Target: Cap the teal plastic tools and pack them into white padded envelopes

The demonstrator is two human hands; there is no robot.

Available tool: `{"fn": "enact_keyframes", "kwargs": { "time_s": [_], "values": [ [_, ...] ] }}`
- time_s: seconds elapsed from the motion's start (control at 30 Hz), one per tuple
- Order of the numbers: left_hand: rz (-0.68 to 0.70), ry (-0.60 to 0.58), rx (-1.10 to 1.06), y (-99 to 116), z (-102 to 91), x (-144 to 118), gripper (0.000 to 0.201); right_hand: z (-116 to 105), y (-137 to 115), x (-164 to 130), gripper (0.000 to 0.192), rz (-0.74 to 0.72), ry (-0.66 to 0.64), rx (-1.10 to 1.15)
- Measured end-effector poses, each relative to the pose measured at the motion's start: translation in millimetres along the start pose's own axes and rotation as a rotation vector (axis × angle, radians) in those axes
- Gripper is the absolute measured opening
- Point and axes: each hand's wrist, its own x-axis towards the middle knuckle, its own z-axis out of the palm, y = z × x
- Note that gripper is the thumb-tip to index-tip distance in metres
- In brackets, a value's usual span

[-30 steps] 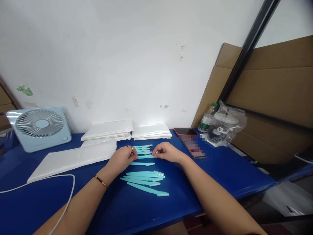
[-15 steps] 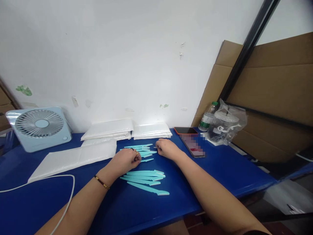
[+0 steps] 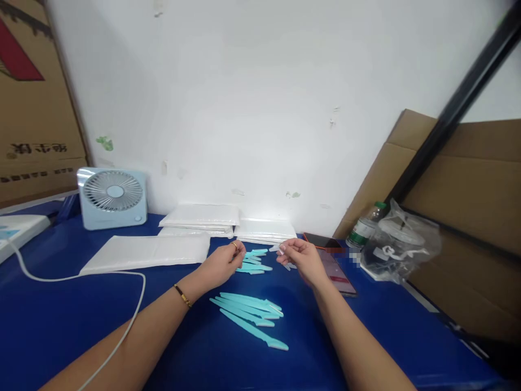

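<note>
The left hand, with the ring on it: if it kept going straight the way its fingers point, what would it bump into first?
Most likely the far cluster of teal sticks: the left hand points right and slightly away, fingertips already at the cluster's near end. Beyond it waits the right hand, though depth is hard to judge.

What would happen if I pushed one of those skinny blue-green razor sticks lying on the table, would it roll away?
Probably not. The turquoise razors look flat and thin, so one would likely slide on the smooth blue table rather than roll. They seem to be slim plastic, so probably very light and fairly stiff. Lying so flat, one may be fiddly to lift.
</note>
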Motion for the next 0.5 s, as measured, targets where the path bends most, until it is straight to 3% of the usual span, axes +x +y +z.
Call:
{"fn": "enact_keyframes", "kwargs": {
  "time_s": [0.27,0.5],
  "values": [
    [0.011,0.053,0.007,-5.5,-0.7,-1.6,0.024,5.9,3.9,-2.5,0.019,-0.034,0.038,0.079],
    [-0.022,0.057,0.063,-6.0,-1.9,-0.4,0.027,1.7,2.5,-4.0,0.015,-0.182,0.056,-0.133]
  ]
}}
